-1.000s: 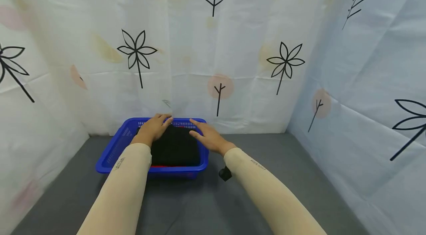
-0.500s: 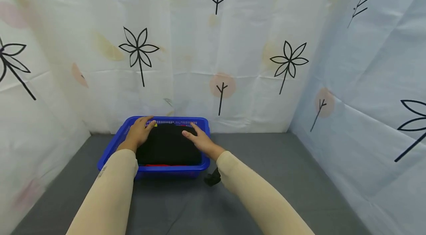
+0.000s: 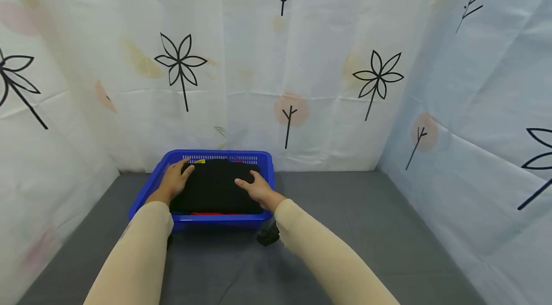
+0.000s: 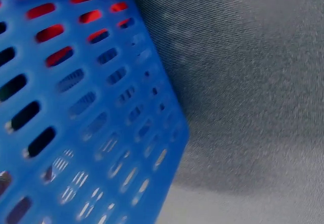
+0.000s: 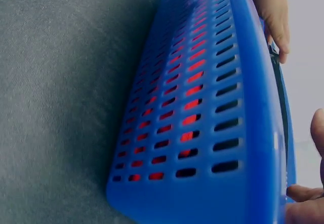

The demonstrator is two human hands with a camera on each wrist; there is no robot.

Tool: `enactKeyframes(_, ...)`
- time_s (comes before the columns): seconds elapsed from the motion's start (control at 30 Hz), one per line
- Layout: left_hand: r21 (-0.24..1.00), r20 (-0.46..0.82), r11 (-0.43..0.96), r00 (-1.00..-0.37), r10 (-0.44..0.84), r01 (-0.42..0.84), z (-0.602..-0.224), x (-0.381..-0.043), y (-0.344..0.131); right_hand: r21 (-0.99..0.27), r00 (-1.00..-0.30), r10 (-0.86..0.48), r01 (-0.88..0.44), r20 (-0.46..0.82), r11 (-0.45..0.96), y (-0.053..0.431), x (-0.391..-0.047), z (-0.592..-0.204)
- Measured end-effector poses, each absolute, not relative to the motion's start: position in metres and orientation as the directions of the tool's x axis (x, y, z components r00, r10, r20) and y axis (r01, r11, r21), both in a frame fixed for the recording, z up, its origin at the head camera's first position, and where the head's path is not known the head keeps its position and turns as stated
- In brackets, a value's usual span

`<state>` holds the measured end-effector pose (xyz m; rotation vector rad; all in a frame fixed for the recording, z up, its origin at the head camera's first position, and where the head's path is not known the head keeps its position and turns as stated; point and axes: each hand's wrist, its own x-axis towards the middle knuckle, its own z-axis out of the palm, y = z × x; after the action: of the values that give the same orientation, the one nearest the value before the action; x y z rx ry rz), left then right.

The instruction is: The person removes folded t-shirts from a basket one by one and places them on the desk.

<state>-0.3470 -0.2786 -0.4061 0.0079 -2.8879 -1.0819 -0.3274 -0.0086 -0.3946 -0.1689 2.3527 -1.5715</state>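
Note:
A blue perforated plastic basket (image 3: 215,219) stands on the grey surface against the back curtain. In it lies a folded black cloth (image 3: 217,187), its kind not shown, with a strip of red material (image 3: 215,213) under its front edge. My left hand (image 3: 172,182) is at the cloth's left edge, thumb toward the cloth and fingers extended. At the right edge my right hand (image 3: 258,189) has its thumb over the cloth and its fingers pointing to the back. In the right wrist view the left hand (image 5: 273,19) reaches down over the rim. Neither hand shows in the left wrist view.
A yellow tag (image 3: 200,161) shows at the back of the basket. Patterned white curtains (image 3: 327,79) bound the back and both sides. The grey surface (image 3: 336,218) extends right of the basket. A small black device (image 3: 268,234) hangs under the right wrist.
My left hand has moved left and slightly down, uncovering more of the black cloth. The right hand has come left and lower, from over the rim to the cloth's right edge.

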Motion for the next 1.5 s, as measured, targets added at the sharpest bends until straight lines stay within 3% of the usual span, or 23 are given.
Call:
enactKeyframes(0.23,0.684,0.006,0.729,-0.999,-0.036,-0.022,-0.420,-0.350,-0.285,-0.891,-0.983,-0.138,0.046,-0.121,0.451,-0.022,-0.327,-0.408)
enactKeyframes(0.43,0.708,-0.009,0.705,-0.999,-0.046,-0.039,-0.426,-0.350,-0.288,-0.911,-0.994,-0.066,0.052,-0.086,0.410,-0.028,-0.327,-0.413)
enactKeyframes(1.07,0.694,0.043,0.719,-0.995,-0.094,-0.038,-0.423,-0.351,-0.286,-0.936,-0.997,-0.002,0.077,-0.083,0.343,-0.033,-0.336,-0.420)
enactKeyframes(1.5,0.700,0.069,0.713,-0.991,-0.119,-0.037,-0.422,-0.349,-0.285,-0.935,-0.997,-0.032,0.058,-0.073,0.349,-0.029,-0.334,-0.418)
